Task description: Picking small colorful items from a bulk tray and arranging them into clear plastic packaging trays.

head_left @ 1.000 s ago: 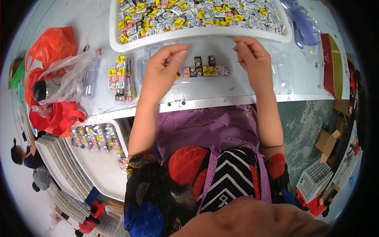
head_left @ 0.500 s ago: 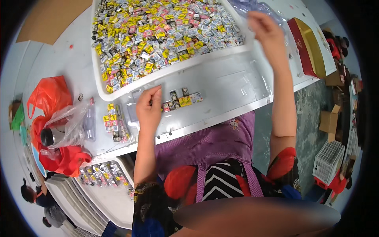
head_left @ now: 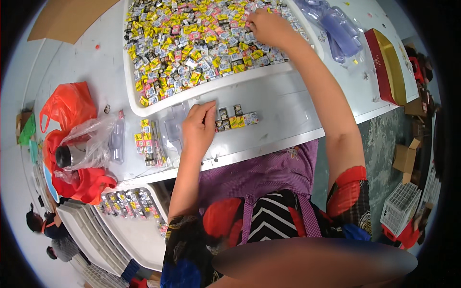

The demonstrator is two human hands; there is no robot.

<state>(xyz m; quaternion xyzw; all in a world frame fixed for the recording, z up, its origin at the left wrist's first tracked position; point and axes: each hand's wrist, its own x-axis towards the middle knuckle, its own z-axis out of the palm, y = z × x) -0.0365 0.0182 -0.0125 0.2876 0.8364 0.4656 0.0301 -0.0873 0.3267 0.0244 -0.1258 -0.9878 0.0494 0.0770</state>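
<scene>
A big white tray (head_left: 206, 86) is heaped with tiny printed boxes (head_left: 192, 43) in yellow, white, black and pink. My right hand (head_left: 271, 29) reaches over its far right part, fingertips bunched and down among the boxes. Whatever they pinch is hidden. On the table in front of the tray lies a short row of the same small boxes (head_left: 237, 121), with two black ones standing out on its far side. At the row's left end rests my left hand (head_left: 199, 127), thumb and fingers curled closed. I cannot make out what, if anything, is between them.
Left of my left hand are a clear plastic case (head_left: 174, 126) and grouped boxes (head_left: 146, 141). Farther left are red bags (head_left: 72, 105) and a dark-lidded jar (head_left: 65, 156). Clear plastic cases (head_left: 338, 33) and a red-and-gold box (head_left: 384, 67) lie right. Below left, another white tray (head_left: 129, 235) holds boxes.
My right hand has moved from beyond the tray's right edge leftward into the heaped boxes. My left hand stays at the row's left end. The whole view has shifted slightly.
</scene>
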